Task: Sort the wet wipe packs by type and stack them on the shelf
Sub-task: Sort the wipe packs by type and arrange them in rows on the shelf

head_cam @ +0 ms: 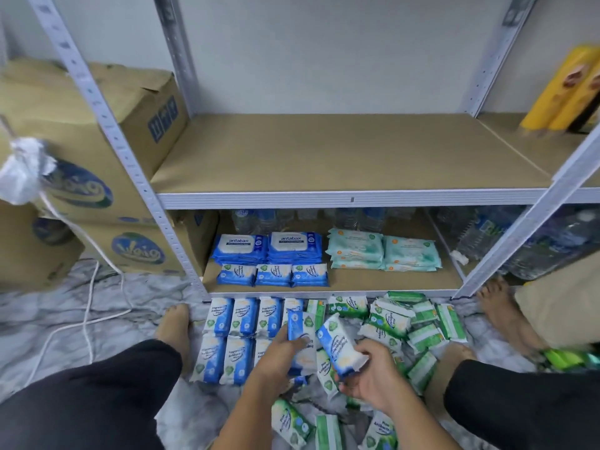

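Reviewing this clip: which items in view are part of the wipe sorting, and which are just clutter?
Job: small blue packs, green packs, antabax stacks, teal packs, lower shelf, left hand and right hand, each holding a blue pack.

Clutter: cardboard boxes, water bottles, yellow packages, white cord.

Lower shelf (357, 280): blue packs (269, 258) left, mint packs (383, 251) right, bottles (292, 219) behind. Upper shelf (341, 157): yellow packages (561, 92) far right. Floor (113, 293): blue rows (240, 336), green heap (409, 323).
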The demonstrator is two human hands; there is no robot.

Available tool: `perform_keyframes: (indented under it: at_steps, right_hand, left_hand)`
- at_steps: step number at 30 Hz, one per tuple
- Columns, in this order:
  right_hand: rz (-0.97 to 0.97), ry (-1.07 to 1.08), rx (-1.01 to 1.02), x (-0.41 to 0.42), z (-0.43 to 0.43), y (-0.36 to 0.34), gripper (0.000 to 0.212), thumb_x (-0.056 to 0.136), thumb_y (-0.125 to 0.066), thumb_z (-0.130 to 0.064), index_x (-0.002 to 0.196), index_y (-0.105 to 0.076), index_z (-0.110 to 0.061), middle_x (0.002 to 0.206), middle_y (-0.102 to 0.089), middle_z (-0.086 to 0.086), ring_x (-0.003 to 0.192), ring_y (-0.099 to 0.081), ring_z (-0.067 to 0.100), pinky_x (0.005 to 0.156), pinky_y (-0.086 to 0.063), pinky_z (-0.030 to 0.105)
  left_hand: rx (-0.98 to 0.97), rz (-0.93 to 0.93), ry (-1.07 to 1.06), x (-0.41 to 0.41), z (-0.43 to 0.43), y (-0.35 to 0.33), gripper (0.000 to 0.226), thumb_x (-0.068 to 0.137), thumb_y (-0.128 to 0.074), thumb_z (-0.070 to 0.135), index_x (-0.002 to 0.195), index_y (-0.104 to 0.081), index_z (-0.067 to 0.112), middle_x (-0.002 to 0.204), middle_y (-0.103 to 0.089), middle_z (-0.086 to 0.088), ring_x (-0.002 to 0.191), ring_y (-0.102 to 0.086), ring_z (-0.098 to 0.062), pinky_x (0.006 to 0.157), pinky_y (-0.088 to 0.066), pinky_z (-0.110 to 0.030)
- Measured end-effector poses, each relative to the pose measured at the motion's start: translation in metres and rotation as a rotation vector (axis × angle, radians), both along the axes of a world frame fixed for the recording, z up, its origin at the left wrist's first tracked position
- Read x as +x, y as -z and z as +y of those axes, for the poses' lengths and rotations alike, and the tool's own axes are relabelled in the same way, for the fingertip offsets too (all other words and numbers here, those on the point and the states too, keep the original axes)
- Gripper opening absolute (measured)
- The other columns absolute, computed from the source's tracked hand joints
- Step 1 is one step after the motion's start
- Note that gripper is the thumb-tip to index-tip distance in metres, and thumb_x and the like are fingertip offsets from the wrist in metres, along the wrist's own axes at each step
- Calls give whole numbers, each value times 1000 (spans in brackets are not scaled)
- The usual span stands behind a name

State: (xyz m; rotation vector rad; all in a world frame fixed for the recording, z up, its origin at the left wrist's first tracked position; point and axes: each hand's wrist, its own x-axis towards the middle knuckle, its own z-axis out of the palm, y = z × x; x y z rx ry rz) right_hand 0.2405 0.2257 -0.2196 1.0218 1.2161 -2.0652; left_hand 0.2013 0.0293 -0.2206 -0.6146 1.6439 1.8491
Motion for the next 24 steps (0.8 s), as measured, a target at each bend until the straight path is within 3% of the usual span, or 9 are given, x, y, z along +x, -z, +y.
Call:
perform_keyframes:
  at_steps: [3,9,11,13,14,17,20,22,24]
  right_hand:
    - [49,-56,68,-9,-11,1,34,96,-48,-18,114,-61,8,93,-65,29,64,-60,32,50,-51,35]
    - [54,-45,307,-18,-18,5,26,100,-47,-22,96,-60,0,70,-61,17,47,-46,22,37,-22,20]
    - [68,-51,300,-20,-17,11,30,100,-59,-30,97,-62,0,66,-59,13,46,-44,21,39,-21,22]
    - [86,-83,302,-20,-16,14,33,94,-70,-30,101,-62,1,68,-58,10,49,-44,19,41,-26,25]
    - [101,-93,296,-20,-16,18,31,92,-73,-23,104,-61,3,71,-58,11,52,-45,18,42,-29,27]
    - [130,-98,285,-21,-19,19,23,88,-70,6,109,-60,9,78,-61,15,57,-46,18,46,-36,28]
    - [170,-24,275,-25,-20,19,22,88,-63,16,106,-61,4,94,-67,22,73,-57,27,60,-48,35]
    - [208,57,312,-30,-17,21,23,88,-65,14,102,-62,-3,101,-67,20,89,-64,31,78,-54,40]
    - [246,90,416,-33,-14,24,26,85,-71,9,95,-65,-14,95,-70,8,94,-67,28,92,-52,41]
  left_hand:
    - [-163,45,171,2,-16,-6,58,94,-61,-1,134,-33,30,112,-60,-1,80,-62,-24,63,-46,-33]
    - [-403,126,149,-3,-34,8,41,92,-69,17,128,-51,21,87,-59,-9,51,-47,-16,52,-42,-28]
    - [-394,169,110,-3,-32,15,52,97,-65,29,144,-46,21,115,-63,-10,81,-65,-19,70,-53,-30]
    - [-400,200,67,-4,-30,19,73,97,-62,47,156,-31,16,154,-42,-8,132,-51,-28,105,-46,-41]
    - [-386,208,30,-6,-30,24,81,94,-61,55,157,-28,15,158,-38,-9,136,-49,-30,110,-43,-45]
    - [-292,197,-35,-8,-28,28,99,83,-65,67,158,-22,19,151,-46,-14,117,-64,-29,97,-55,-48]
    - [-276,170,17,-12,-31,26,92,83,-79,39,156,-22,29,158,-34,-12,121,-61,-32,98,-54,-49]
    - [-336,169,57,-14,-32,23,73,85,-80,22,141,-33,27,132,-53,-18,93,-69,-26,81,-60,-43]
    - [-353,186,38,-16,-35,24,61,84,-81,19,126,-37,27,99,-60,-13,69,-61,-23,66,-55,-39]
